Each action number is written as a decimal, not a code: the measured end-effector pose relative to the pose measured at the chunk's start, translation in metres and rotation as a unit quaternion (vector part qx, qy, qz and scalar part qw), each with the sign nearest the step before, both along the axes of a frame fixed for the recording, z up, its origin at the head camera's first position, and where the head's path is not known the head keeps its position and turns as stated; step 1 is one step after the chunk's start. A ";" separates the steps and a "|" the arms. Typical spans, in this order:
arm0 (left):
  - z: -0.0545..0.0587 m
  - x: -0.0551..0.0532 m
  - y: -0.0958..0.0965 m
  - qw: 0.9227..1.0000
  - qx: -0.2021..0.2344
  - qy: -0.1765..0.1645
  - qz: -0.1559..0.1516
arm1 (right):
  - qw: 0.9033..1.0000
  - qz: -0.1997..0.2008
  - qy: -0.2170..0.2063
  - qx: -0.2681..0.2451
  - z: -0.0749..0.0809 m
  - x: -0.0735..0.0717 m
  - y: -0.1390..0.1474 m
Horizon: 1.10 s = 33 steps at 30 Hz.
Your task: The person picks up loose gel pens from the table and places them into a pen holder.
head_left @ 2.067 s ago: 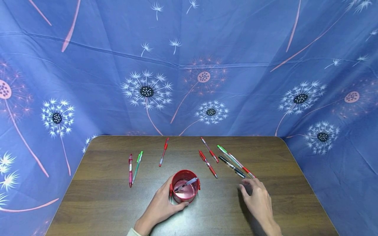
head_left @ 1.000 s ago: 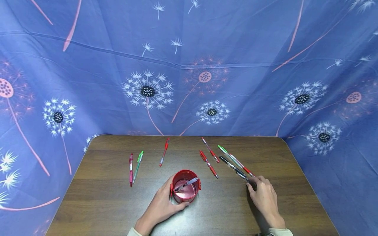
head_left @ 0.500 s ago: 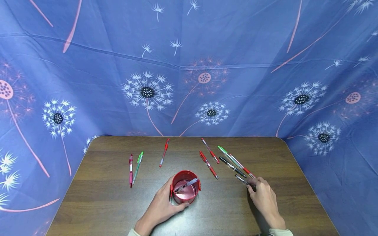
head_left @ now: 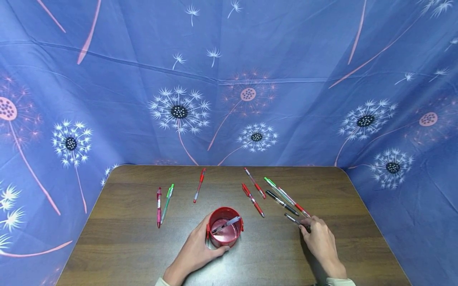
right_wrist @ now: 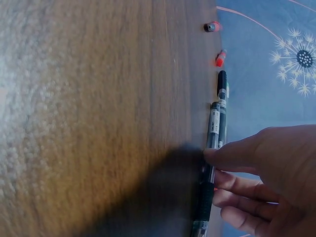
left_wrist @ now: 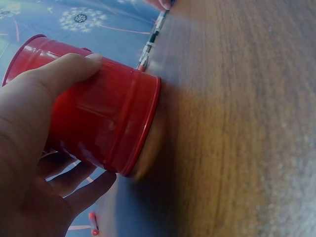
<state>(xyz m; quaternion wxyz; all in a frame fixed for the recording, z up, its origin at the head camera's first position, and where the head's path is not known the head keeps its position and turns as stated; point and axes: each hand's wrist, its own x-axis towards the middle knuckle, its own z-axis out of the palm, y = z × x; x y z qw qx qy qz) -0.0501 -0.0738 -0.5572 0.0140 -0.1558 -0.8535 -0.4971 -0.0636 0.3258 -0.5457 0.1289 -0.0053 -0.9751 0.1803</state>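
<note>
My left hand (head_left: 196, 251) grips a red metal pail (left_wrist: 108, 113), with the thumb on its near side and the fingers round the left. The pail stands upright on the table, and one clear-barrelled pen (head_left: 227, 224) leans inside it. At the right, my right hand (head_left: 320, 243) pinches a dark pen with a black grip (right_wrist: 214, 121) between thumb and fingers, close to the table. The pen's far end shows beyond the fingertips in the head view. Just past it lies a black pen (head_left: 282, 202), apart from the held one in the head view.
A green pen (head_left: 272, 184) and a red-ended pen (head_left: 297, 203) lie behind the black one. Two red pens (head_left: 253, 200) lie right of the pail. Further left are another red pen (head_left: 199, 185), a green pen (head_left: 167, 203) and a pink pen (head_left: 159, 207). Patterned cloth (head_left: 229, 99) surrounds the table.
Over about two seconds my right hand moves slightly right and pinches the dark pen, shifting it a little off the black pen. In the last half second it barely moves. My left hand stays on the pail.
</note>
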 end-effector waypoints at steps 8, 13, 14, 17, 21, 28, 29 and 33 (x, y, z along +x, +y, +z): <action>0.000 0.001 0.000 1.000 -0.002 -0.007 -0.001 | 1.000 -0.001 -0.004 -0.002 0.000 0.003 0.001; 0.000 0.001 0.000 1.000 0.001 -0.008 -0.002 | 1.000 0.003 -0.002 -0.005 0.001 0.004 0.001; 0.000 0.001 0.001 1.000 0.002 -0.008 -0.002 | 1.000 0.003 -0.002 -0.006 0.001 0.004 0.001; -0.001 0.001 0.001 1.000 0.001 -0.005 -0.001 | 1.000 0.004 -0.007 -0.011 0.002 0.005 0.000; 0.000 0.001 0.001 1.000 -0.002 -0.005 0.003 | 1.000 0.004 -0.013 -0.020 0.005 0.006 -0.003; 0.001 0.002 0.001 1.000 -0.007 -0.005 0.006 | 0.999 0.007 -0.022 -0.039 0.010 0.005 -0.011; 0.001 0.002 0.001 1.000 -0.008 -0.004 0.006 | 0.999 0.008 -0.021 -0.040 0.011 0.005 -0.012; 0.000 0.001 0.001 1.000 -0.010 -0.002 0.005 | 0.999 0.013 -0.011 -0.046 0.013 0.004 -0.017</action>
